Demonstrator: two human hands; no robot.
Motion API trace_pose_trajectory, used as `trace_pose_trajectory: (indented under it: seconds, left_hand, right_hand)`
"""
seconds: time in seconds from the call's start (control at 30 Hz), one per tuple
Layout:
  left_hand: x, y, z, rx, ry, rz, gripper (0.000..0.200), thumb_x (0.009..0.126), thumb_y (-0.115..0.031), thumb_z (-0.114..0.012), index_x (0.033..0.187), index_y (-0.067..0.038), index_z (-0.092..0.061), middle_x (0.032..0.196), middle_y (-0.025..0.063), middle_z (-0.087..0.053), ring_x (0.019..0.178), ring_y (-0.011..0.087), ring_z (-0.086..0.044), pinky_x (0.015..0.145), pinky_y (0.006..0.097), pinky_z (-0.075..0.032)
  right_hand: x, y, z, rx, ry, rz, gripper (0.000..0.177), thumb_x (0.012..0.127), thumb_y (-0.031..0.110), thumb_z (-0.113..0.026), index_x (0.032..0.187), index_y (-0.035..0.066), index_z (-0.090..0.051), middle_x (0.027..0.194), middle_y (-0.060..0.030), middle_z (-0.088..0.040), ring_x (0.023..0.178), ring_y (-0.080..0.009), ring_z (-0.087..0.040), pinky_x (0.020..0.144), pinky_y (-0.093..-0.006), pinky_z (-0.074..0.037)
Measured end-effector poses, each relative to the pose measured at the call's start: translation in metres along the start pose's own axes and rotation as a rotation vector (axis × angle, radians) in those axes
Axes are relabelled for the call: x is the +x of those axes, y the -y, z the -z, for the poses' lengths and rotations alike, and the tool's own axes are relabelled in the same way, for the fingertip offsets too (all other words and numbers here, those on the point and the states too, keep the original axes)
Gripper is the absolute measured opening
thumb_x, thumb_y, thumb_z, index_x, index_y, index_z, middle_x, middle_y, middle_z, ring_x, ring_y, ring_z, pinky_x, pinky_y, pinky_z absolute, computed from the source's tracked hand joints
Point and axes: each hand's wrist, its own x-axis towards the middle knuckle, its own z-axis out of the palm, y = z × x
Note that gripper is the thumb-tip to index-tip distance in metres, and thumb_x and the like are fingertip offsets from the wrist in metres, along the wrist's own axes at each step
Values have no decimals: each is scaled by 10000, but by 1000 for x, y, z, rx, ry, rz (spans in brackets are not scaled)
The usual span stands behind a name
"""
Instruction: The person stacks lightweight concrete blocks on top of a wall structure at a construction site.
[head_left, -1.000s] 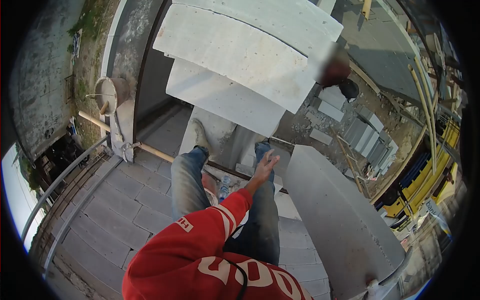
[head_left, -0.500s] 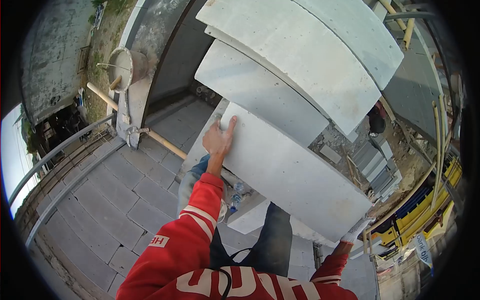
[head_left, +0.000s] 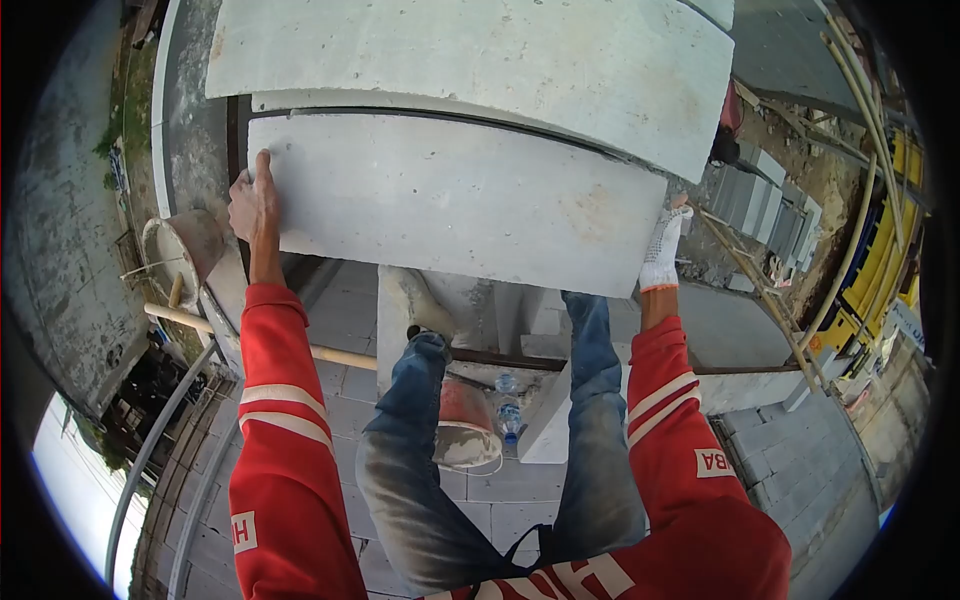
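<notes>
In the head view, a person in a red hooded top has a long pale block [head_left: 450, 205] between both hands, out in front of the body and above the knees, its broad face turned up. The bare left hand [head_left: 256, 205] grips the block's left end, thumb lying along the upper face and fingers curled round the edge. The right hand [head_left: 664, 248] (this one wears a white knitted glove) clasps the opposite end, though most of its fingers are hidden from sight.

Just beyond the held block lies a larger pale block [head_left: 470, 55], with a narrow dark gap showing between the two; whether they touch anywhere cannot be told. Below, between the legs in dusty jeans [head_left: 400, 450], stands a red bucket [head_left: 466, 405] with a whitish rim, and clear plastic bottles [head_left: 509, 420] lie near it. A second, cement-stained bucket [head_left: 205, 240] is at the left, near a wooden pole [head_left: 178, 318]. Over at the far right are bamboo poles [head_left: 868, 120] and something yellow [head_left: 882, 262].
</notes>
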Motion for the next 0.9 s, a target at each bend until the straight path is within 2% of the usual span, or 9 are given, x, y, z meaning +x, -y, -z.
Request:
trace_pose_trajectory:
  seconds: [0.27, 0.33, 0.4, 0.5, 0.57, 0.63, 0.73, 0.8, 0.9]
  left_hand:
    - [44, 8, -19, -24, 4, -56, 884, 778, -767, -447, 1323, -92, -619, 1264, 216, -630, 1217, 388, -566, 1043, 466, -390]
    - [38, 8, -15, -40, 21, -51, 874, 780, -762, -446, 1300, -86, -637, 1238, 222, -642, 1206, 393, -571, 1039, 466, -391]
    - [46, 13, -19, -94, 20, -42, 846, 796, -750, -436, 1243, -72, -673, 1221, 228, -647, 1185, 396, -580, 1033, 466, -394]
    - [40, 13, -15, -54, 149, -77, 880, 818, -744, -421, 1288, -27, -620, 1254, 250, -619, 1192, 390, -573, 1041, 459, -387]
    - [31, 19, -20, -79, -31, -216, 880, 861, -699, -471, 1402, -6, -446, 1383, 260, -485, 1276, 406, -464, 1071, 474, -352]
    - [8, -12, 3, -141, -199, -379, 840, 903, -612, -530, 1460, -7, -357, 1439, 256, -413, 1326, 415, -381, 1093, 487, -322]
    - [-104, -110, 44, -391, -292, -655, 674, 924, -430, -605, 1436, -40, -403, 1380, 217, -450, 1306, 389, -411, 1094, 498, -321]
    - [-173, -175, 56, -287, -204, -881, 644, 929, -382, -605, 1420, -22, -395, 1386, 219, -408, 1339, 368, -357, 1082, 521, -317]
    - [-242, -261, 33, -300, -87, -1009, 708, 902, -443, -610, 1473, -116, -350, 1467, 217, -319, 1399, 398, -280, 1075, 617, -270]
  right_hand:
    - [-15, -10, -30, -95, -90, 114, 871, 932, 751, -322, 1410, 34, -446, 1323, -123, -544, 1208, -246, -519, 999, -384, -467]
    - [-3, -15, -17, -39, 23, -24, 790, 959, 695, -362, 1376, 36, -483, 1261, -107, -574, 1167, -225, -542, 973, -368, -480]
    - [7, -21, -16, -50, -37, -52, 711, 991, 639, -373, 1336, 34, -518, 1182, -79, -611, 1112, -209, -573, 967, -331, -466]
    - [31, -42, 0, -372, -115, 145, 600, 1027, 518, -382, 1326, 17, -525, 1184, -105, -627, 1111, -212, -580, 992, -300, -419]
    - [18, -37, -13, -496, -148, 155, 561, 1033, 467, -383, 1334, 14, -520, 1208, -126, -627, 1138, -230, -575, 1005, -304, -404]
    - [28, -53, -7, -475, -175, 448, 525, 1026, 403, -401, 1338, -4, -513, 1262, -188, -601, 1179, -303, -559, 1019, -348, -400]
    - [-5, -35, -15, -541, -365, 375, 516, 1014, 377, -423, 1325, -23, -519, 1257, -225, -597, 1198, -359, -545, 1028, -376, -395]
    - [-23, -27, -2, -515, -393, 414, 524, 1005, 384, -444, 1316, -30, -525, 1250, -236, -598, 1196, -364, -546, 1028, -384, -399]
    - [-46, -23, 38, -637, -475, 330, 569, 956, 432, -531, 1283, -33, -554, 1266, -247, -594, 1191, -364, -560, 1010, -406, -426]
